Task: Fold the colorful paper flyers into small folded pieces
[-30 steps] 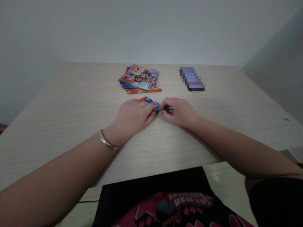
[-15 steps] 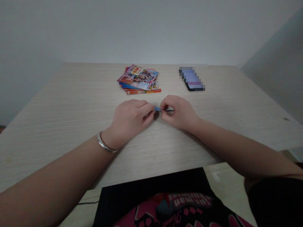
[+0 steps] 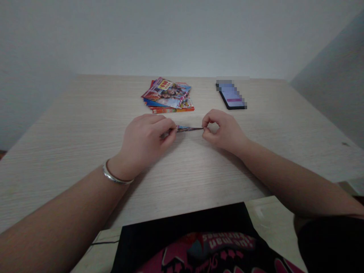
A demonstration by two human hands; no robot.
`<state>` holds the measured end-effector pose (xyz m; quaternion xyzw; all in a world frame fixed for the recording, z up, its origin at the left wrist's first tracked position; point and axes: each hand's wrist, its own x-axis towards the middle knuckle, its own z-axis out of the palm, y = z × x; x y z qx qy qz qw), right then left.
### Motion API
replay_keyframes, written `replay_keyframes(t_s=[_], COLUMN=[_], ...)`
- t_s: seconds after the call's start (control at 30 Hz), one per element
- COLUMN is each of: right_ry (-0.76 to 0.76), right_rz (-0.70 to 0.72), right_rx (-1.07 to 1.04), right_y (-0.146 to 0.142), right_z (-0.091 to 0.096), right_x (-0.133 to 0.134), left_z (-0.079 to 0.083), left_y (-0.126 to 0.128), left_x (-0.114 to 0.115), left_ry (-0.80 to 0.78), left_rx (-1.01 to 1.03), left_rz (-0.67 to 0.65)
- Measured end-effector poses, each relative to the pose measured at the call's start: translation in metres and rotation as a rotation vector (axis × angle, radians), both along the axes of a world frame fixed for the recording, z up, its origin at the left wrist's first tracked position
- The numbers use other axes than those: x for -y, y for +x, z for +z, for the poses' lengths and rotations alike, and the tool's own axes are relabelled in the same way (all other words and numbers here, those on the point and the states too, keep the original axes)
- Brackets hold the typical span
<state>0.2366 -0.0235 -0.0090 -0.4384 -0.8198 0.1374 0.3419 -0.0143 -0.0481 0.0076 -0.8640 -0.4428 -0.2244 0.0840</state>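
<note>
A thin strip of printed paper (image 3: pixel 189 129), narrow and multicoloured, stretches between my two hands just above the table. My left hand (image 3: pixel 149 134), with a silver bangle at the wrist, pinches its left end between thumb and fingers. The right end tapers to a dark tip, pinched by the thumb and forefinger of my right hand (image 3: pixel 223 129). Part of the strip is covered by the fingers of my left hand. Beyond my left hand lies a fanned pile of colourful printed leaflets (image 3: pixel 167 94).
A phone (image 3: pixel 231 94) with a lit, partly pixelated screen lies at the back right. The pale wood-grain table (image 3: pixel 182 182) meets a white wall (image 3: pixel 182 38) at its far edge. Dark printed clothing (image 3: pixel 204 242) shows at the near edge.
My hands have moved apart, the left one to the left and the right one slightly to the right. More of the paper strip now shows between them. Leaflets and phone stay put.
</note>
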Motion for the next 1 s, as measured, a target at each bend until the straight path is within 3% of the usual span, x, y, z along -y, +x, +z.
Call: replay_keyframes(t_s=[0.43, 0.63, 1.0], right_ry=[-0.037, 0.084, 0.322], right_rz=[-0.024, 0.119, 0.136], right_rx=[-0.089, -0.076, 0.033], right_y=[0.021, 0.017, 0.013], right_z=[-0.010, -0.004, -0.002], right_x=[-0.014, -0.005, 0.001], left_z=[-0.007, -0.005, -0.008], left_y=[-0.009, -0.006, -0.007], left_x=[-0.006, -0.008, -0.012], left_ry=[-0.067, -0.018, 0.171], left_rx=[0.062, 0.071, 0.087], left_rz=[0.053, -0.006, -0.114])
